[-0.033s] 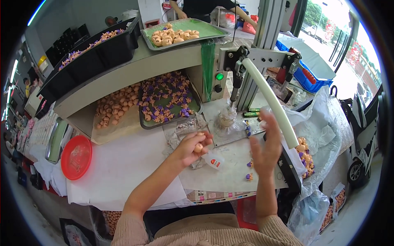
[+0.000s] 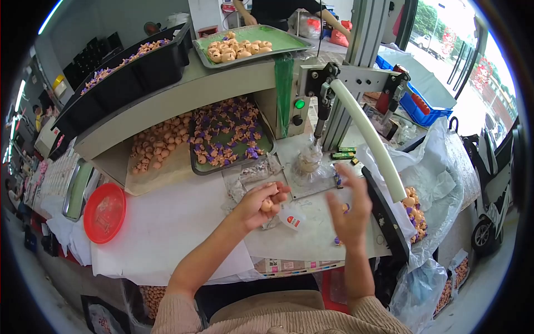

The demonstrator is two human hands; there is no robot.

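Holding a small peach-coloured round piece (image 2: 267,205) in curled fingers, the left hand (image 2: 260,205) hovers just above the counter (image 2: 167,234); how many pieces sit in that grip is hard to tell, since the fingers cover most of them. Just beyond and beneath the left hand lie crumpled clear plastic bags (image 2: 250,175), their contents too blurred to make out. Just to its right, on the counter, lies a small white packet (image 2: 292,220) with a red mark.

The right hand (image 2: 350,209) is raised with fingers spread wide and holds nothing; its edges are smeared by motion. Tiny purple pieces (image 2: 337,241) lie on the counter just beside and below it, partly hidden by the palm. Beyond this hand stands a clear bag (image 2: 307,164) under the nozzle of a metal machine (image 2: 356,83), and a white foam-covered bar (image 2: 370,136) slants down past it on the right.

Farther beyond the left hand, a grey tray (image 2: 194,161) holds purple and peach pieces, with a heap of peach pieces (image 2: 153,145) beside it. Well to the left of that hand sits a red round lid (image 2: 104,212). To the right of the right hand, a large clear sack (image 2: 439,183) holds more pieces, mostly hidden behind the bar. At the top edge another person (image 2: 278,8) is cut off at the torso.
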